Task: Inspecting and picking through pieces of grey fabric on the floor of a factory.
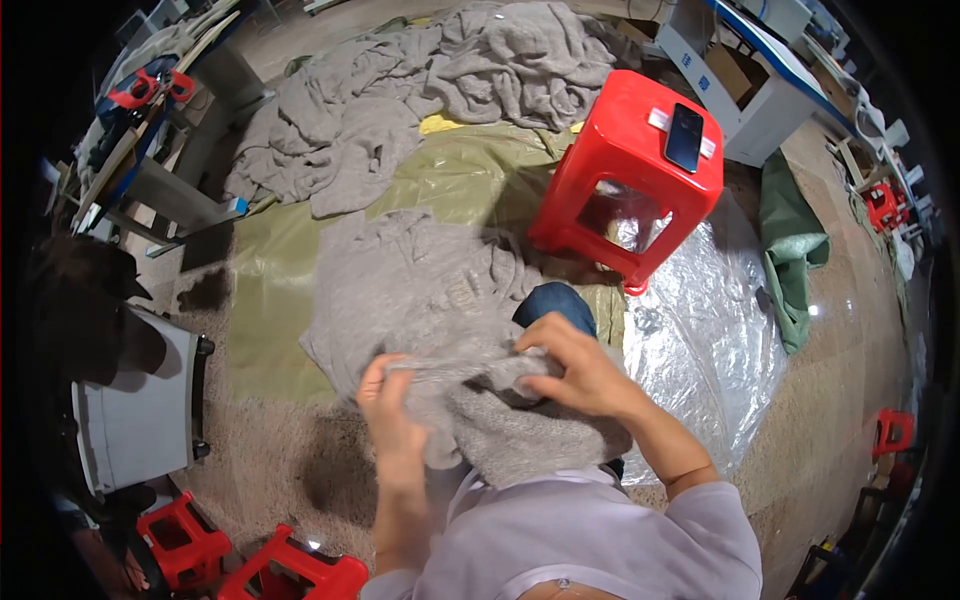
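Both hands pinch the near edge of a grey sweater [430, 290] draped over the person's lap and spilling onto the green sheet [270, 300]; the left hand [392, 410] grips a fold, the right hand [575, 375] clamps the cloth beside it; a red stool [625, 150] carrying a dark phone [685, 137] stands just beyond, near a heap of grey garments [420, 90].
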The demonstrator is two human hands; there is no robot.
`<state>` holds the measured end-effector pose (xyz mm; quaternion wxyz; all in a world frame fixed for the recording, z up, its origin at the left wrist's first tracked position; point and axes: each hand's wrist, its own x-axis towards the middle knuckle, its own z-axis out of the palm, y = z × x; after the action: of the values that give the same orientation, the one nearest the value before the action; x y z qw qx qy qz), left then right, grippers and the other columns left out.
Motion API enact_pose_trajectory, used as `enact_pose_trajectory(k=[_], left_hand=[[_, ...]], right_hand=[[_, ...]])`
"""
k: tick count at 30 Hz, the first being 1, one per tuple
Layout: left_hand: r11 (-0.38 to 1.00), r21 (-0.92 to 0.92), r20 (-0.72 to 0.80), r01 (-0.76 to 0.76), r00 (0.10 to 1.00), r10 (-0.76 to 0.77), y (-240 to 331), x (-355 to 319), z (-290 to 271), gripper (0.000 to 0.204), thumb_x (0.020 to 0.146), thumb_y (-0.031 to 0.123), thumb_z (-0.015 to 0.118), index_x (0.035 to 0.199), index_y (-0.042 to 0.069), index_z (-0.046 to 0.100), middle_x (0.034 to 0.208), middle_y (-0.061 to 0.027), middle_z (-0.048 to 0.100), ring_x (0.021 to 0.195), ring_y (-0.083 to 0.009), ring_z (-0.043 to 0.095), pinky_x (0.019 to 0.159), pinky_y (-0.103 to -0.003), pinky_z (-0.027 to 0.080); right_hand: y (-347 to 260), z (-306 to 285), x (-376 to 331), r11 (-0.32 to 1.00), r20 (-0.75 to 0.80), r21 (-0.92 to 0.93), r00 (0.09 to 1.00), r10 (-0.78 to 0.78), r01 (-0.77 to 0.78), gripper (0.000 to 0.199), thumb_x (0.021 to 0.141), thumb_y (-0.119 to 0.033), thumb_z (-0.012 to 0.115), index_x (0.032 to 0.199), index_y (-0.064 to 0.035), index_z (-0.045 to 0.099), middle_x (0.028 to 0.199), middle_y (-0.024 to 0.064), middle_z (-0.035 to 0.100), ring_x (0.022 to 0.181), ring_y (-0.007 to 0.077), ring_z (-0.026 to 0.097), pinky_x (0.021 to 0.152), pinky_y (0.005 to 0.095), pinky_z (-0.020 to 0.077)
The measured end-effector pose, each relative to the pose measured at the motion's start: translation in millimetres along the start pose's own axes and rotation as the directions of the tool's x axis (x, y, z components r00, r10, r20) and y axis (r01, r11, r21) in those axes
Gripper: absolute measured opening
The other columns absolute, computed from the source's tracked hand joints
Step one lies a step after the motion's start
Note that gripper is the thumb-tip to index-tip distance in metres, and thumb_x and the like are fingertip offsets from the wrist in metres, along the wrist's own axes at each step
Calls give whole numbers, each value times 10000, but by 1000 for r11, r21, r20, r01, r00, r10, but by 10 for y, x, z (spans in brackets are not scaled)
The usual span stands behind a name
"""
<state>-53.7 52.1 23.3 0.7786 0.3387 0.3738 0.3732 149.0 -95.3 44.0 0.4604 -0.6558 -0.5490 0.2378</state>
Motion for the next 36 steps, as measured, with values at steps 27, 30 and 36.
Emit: enact_pose_trajectory(k=[27,30,36], left_hand=[[987,151,261,-54,965,13,-73,-312,409,74,892,40,655,901,-33,666,814,26,598,733,-24,485,670,-173,373],[989,143,252,-48,968,11,-83,-311,366,81,869,18,684,920,-43,669,826,7,631,732,-36,532,656,-174,409],[934,277,230,-225,959,163,-111,-275,314,149,788,-71,725,915,-21,665,842,-20,663,794,-86,599,728,-218,476]], right_hand=[[-249,360,-6,775,-193,-398,781,-593,490,228,699,-52,687,916,-8,634,852,101,634,633,214,634,514,293,503],[-248,378,32,777,-176,-385,787,-591,498,283,676,51,722,939,0,631,869,118,634,656,251,645,546,320,527],[-211,391,93,857,-138,-273,864,-485,437,287,669,68,685,942,1,627,903,107,623,750,254,643,602,331,513]])
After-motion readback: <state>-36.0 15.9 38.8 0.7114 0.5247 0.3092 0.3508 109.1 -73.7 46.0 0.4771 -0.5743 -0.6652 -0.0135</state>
